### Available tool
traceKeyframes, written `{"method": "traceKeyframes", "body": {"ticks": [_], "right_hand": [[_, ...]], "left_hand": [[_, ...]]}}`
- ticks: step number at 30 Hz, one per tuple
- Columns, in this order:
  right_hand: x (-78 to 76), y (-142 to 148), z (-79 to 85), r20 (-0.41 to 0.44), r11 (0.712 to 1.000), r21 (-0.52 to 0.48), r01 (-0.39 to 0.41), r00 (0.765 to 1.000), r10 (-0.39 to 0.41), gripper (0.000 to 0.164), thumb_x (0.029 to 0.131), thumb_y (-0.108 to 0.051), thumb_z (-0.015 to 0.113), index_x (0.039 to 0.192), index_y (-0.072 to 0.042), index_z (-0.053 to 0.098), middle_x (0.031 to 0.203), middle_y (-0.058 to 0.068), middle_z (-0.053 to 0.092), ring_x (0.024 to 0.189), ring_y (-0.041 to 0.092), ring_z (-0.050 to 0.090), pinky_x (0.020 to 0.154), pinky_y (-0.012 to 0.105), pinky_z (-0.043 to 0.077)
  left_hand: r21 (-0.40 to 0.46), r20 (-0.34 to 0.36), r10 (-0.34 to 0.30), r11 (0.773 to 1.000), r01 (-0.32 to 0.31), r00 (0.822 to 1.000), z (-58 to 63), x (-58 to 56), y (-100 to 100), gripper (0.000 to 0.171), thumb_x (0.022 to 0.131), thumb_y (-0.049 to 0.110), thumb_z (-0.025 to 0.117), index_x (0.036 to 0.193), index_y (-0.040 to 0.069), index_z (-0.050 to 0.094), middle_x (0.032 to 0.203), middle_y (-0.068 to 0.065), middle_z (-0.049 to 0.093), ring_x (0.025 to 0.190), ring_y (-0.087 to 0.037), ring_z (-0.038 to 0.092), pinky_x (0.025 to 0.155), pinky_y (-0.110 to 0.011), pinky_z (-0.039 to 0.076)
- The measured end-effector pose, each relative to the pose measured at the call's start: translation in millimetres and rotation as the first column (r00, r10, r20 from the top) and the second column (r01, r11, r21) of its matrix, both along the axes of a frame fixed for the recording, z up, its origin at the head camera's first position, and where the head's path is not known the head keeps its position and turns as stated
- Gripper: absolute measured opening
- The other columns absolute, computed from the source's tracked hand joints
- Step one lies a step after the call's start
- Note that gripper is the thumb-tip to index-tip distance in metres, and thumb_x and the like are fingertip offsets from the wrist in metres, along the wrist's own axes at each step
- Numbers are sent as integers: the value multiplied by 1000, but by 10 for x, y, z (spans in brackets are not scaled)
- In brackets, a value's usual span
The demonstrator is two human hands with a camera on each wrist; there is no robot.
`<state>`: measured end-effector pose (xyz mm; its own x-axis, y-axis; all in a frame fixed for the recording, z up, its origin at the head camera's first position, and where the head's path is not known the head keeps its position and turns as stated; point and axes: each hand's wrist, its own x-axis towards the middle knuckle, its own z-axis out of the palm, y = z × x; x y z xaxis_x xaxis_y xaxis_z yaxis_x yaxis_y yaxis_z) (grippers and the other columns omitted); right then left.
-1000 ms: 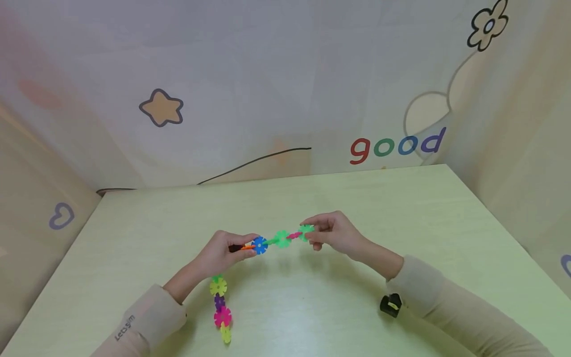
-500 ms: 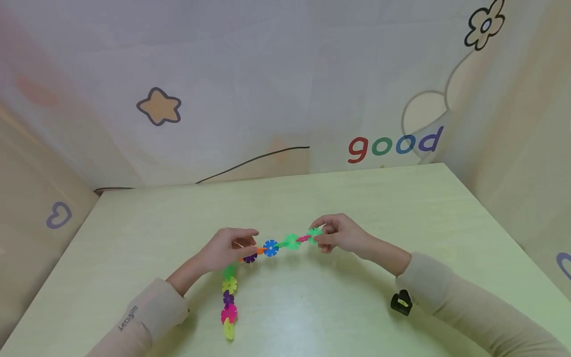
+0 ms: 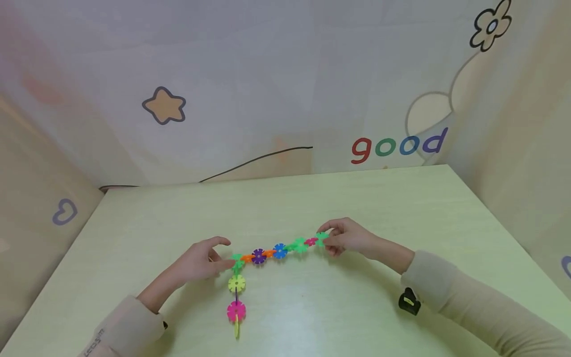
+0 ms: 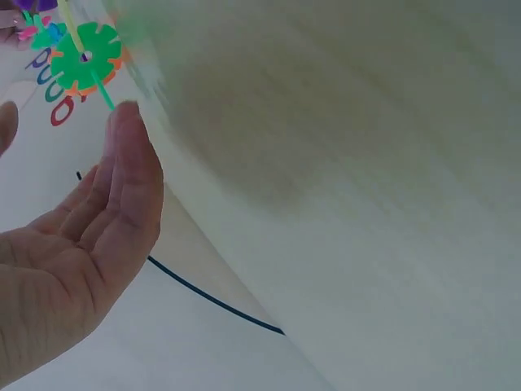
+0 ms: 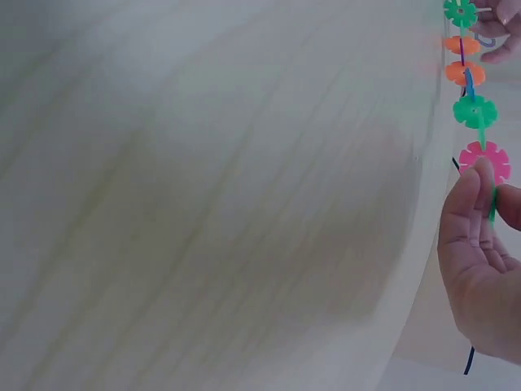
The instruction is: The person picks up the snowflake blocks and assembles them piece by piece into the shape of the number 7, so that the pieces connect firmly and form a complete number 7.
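Observation:
A chain of interlocking plastic snowflake discs (image 3: 280,251), in green, pink, blue, orange, purple and yellow, hangs above the table in the head view. My right hand (image 3: 350,235) pinches the green end disc (image 3: 321,239) between thumb and fingers, as the right wrist view also shows. From the green disc (image 3: 238,263) at the left bend, the yellow disc (image 3: 237,283) and pink disc (image 3: 236,311) trail towards me. Beside that bend my left hand (image 3: 196,260) has thumb and fingers spread apart; in the left wrist view a green disc (image 4: 85,57) is just past the fingertips.
The pale wooden table (image 3: 357,198) spreads under both hands. A printed curtain (image 3: 267,74) stands along its back edge and sides. A black strap piece (image 3: 409,301) sits under the right sleeve.
My left hand has let go of the chain and moved left, its fingers spreading. My right hand has shifted slightly right with the chain's end, and the chain now stretches between more visibly.

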<state>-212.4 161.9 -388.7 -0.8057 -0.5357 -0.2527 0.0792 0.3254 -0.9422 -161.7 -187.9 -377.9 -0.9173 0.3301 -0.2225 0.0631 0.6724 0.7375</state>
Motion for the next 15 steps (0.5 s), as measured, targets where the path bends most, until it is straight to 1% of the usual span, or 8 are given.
{"method": "traceKeyframes", "body": {"ticks": [2, 4, 7, 10, 12, 15], "right_hand": [[0, 11, -15, 6, 1000, 9, -5, 1000, 5, 30, 87, 1, 53, 115, 10, 49, 68, 11, 60, 60, 18, 55, 62, 31, 51], [1, 17, -23, 16, 1000, 23, -3, 1000, 2, 31, 86, 3, 52, 116, 10, 49, 69, 12, 61, 60, 18, 56, 62, 31, 51], [12, 27, -22, 21, 998, 63, 0, 1000, -1, 33, 84, 3, 51, 117, 9, 50, 67, 12, 63, 60, 17, 58, 61, 30, 51], [34, 47, -9, 27, 993, 115, 2, 1000, -5, 31, 83, 2, 51, 114, 9, 53, 67, 12, 64, 59, 17, 60, 59, 29, 51], [55, 65, 1, 44, 989, 146, -9, 999, 3, 27, 83, 2, 51, 109, 8, 53, 67, 13, 64, 56, 16, 61, 55, 27, 50], [103, 110, 16, 81, 978, 201, -48, 996, 32, 16, 85, 1, 50, 100, 5, 55, 67, 13, 64, 53, 16, 61, 50, 24, 46]], "left_hand": [[-2, 78, -3, 1000, 3, 997, 4, 41, 10, 66, 79, 29, 71, 131, 3, 41, 78, -6, 61, 58, -19, 56, 53, -31, 47], [6, 124, -18, 1000, 17, 992, -4, 68, 32, 76, 76, 31, 74, 135, 4, 35, 80, -7, 59, 54, -20, 55, 49, -33, 47], [21, 137, -42, 999, 39, 990, -35, 70, 72, 84, 72, 28, 77, 139, 6, 30, 85, -6, 57, 54, -20, 56, 48, -34, 49], [54, 136, -49, 998, 42, 989, -65, 36, 112, 83, 73, 19, 77, 139, 5, 30, 91, -8, 56, 54, -20, 57, 50, -34, 50], [92, 143, -46, 995, 33, 989, -76, -4, 133, 80, 73, 12, 76, 138, 2, 30, 95, -11, 56, 54, -22, 58, 52, -34, 51], [171, 154, -48, 985, 21, 987, -91, -101, 172, 76, 75, 4, 72, 137, -2, 29, 102, -16, 54, 56, -23, 59, 56, -35, 53]]}}
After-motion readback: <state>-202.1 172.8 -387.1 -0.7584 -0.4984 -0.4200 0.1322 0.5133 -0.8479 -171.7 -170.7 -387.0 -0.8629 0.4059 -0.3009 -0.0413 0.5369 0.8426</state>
